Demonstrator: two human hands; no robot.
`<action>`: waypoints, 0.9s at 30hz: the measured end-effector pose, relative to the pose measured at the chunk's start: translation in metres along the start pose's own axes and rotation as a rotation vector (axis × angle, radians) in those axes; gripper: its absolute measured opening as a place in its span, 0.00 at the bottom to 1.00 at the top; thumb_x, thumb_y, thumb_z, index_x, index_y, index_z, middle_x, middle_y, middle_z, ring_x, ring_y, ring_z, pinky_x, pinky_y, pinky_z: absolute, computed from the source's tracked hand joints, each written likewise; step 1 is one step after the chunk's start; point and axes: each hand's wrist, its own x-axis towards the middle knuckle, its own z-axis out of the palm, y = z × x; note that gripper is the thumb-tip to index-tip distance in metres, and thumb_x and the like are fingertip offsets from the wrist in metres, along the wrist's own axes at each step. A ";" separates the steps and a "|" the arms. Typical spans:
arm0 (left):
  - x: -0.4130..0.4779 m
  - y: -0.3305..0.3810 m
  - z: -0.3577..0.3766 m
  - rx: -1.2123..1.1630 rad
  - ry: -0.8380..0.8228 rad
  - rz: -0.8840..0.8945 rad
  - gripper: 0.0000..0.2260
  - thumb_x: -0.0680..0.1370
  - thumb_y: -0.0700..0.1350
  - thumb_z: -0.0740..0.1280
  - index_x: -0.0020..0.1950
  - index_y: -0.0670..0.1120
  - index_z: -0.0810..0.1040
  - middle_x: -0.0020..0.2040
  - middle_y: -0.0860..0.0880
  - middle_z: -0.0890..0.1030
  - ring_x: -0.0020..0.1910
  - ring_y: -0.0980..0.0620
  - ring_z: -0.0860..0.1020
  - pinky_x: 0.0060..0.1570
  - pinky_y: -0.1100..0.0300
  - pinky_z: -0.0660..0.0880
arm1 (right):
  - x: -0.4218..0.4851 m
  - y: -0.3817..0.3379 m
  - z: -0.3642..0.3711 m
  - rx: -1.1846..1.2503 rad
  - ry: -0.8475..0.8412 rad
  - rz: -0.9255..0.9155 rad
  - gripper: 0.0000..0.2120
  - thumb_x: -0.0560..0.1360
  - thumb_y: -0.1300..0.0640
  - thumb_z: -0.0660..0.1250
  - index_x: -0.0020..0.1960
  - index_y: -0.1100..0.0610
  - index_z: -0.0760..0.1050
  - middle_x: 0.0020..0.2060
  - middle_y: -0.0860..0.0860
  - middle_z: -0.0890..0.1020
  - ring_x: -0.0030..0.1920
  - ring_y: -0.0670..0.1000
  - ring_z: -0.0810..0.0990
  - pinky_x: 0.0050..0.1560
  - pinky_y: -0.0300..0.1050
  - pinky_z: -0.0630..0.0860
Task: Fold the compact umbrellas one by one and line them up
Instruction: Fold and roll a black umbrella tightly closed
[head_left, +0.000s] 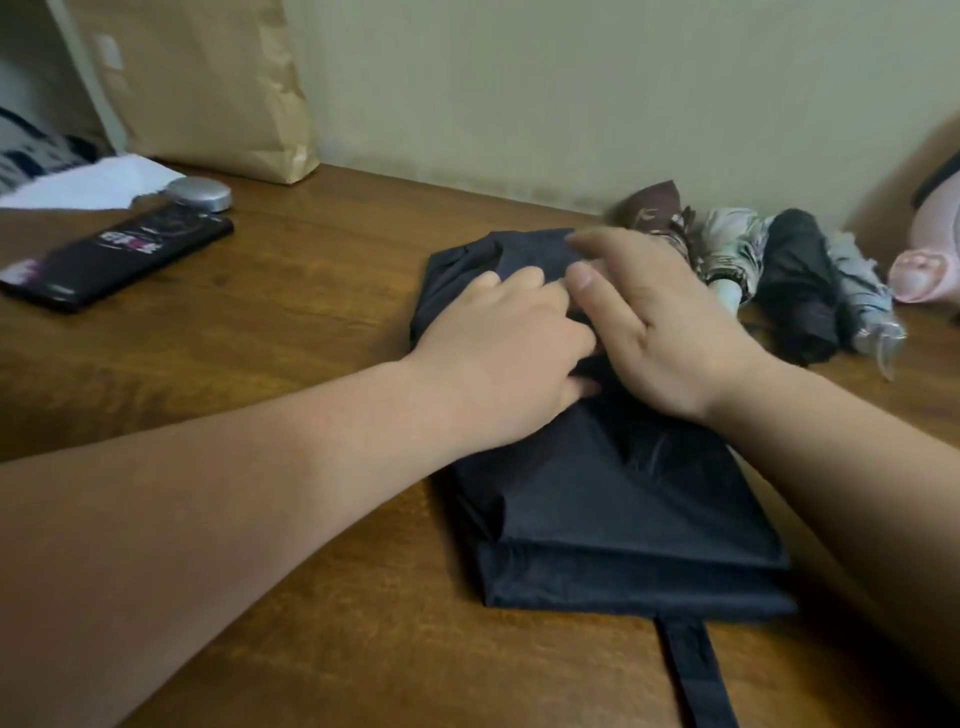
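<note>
A dark navy compact umbrella (613, 509) lies flat on the wooden table (311, 322), its canopy folded into flat panels and its strap (696, 670) trailing toward me. My left hand (498, 358) presses on the fabric near the far end, fingers curled into a fold. My right hand (660, 322) lies flat on the cloth beside it, fingers spread. Behind them, along the wall, lie a brown umbrella (657, 213), a white patterned umbrella (727, 254), a black umbrella (800, 286) and a pale grey umbrella (862, 291), side by side.
A black flat box (119, 260), a round silver tin (200, 193) and white paper (88, 182) lie at the far left. A brown paper bag (208, 88) leans on the wall. A pink object (930, 260) sits at the right edge.
</note>
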 end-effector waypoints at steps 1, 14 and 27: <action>-0.001 0.000 0.001 0.006 -0.004 -0.007 0.18 0.83 0.61 0.58 0.67 0.56 0.78 0.62 0.49 0.75 0.60 0.46 0.69 0.51 0.51 0.60 | 0.000 0.003 0.008 0.056 -0.027 -0.008 0.23 0.84 0.45 0.50 0.66 0.59 0.74 0.58 0.55 0.80 0.61 0.57 0.75 0.66 0.51 0.69; -0.012 -0.018 -0.004 -0.219 0.081 0.112 0.19 0.80 0.56 0.63 0.70 0.54 0.79 0.64 0.54 0.80 0.61 0.48 0.76 0.61 0.49 0.73 | -0.013 0.030 0.017 -0.106 -0.113 -0.186 0.40 0.76 0.24 0.44 0.65 0.56 0.73 0.53 0.52 0.79 0.53 0.58 0.76 0.54 0.59 0.73; -0.121 -0.002 -0.077 -0.816 -0.210 -0.713 0.11 0.79 0.53 0.69 0.39 0.51 0.84 0.29 0.47 0.81 0.24 0.52 0.76 0.26 0.61 0.72 | -0.007 0.014 0.020 -0.312 -0.187 0.025 0.45 0.66 0.17 0.38 0.67 0.44 0.68 0.56 0.49 0.76 0.61 0.56 0.73 0.51 0.53 0.72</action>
